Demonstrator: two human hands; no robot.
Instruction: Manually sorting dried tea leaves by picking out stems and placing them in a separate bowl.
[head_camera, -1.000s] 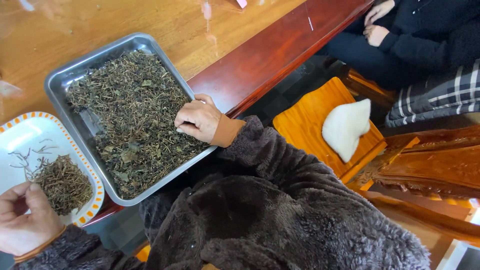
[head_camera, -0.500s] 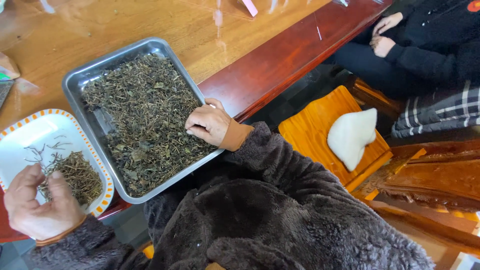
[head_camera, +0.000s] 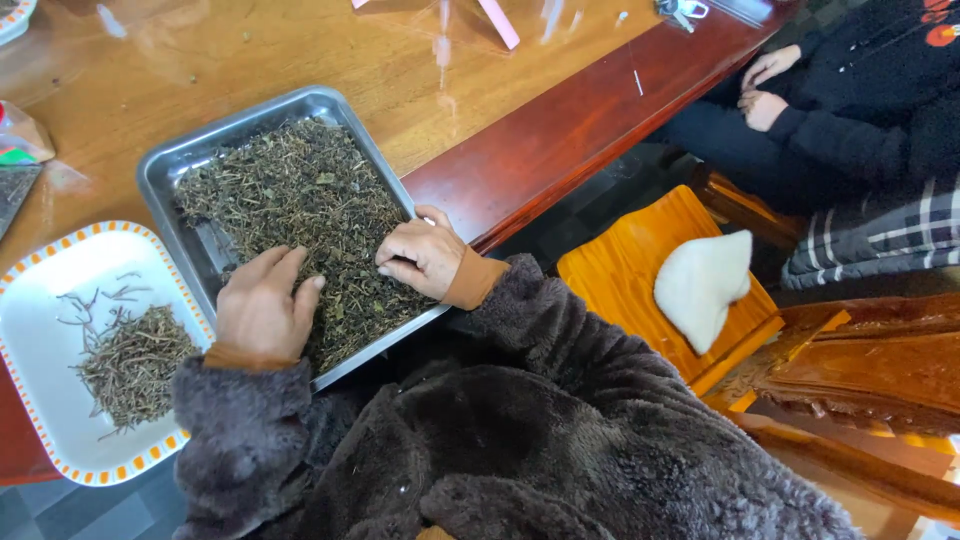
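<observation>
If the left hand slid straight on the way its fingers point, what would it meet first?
Probably the right hand: the left hand lies on the dried leaves, its fingers aimed roughly that way.

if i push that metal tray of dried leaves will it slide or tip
The metal tray would probably slide: it sits flat on the glossy table. Its near edge seems to overhang, so tipping is possible. The dried leaves look loose and would likely scatter.

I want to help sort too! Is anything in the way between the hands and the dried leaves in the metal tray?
No. The left hand and right hand rest directly on the dried leaves in the metal tray.
</observation>
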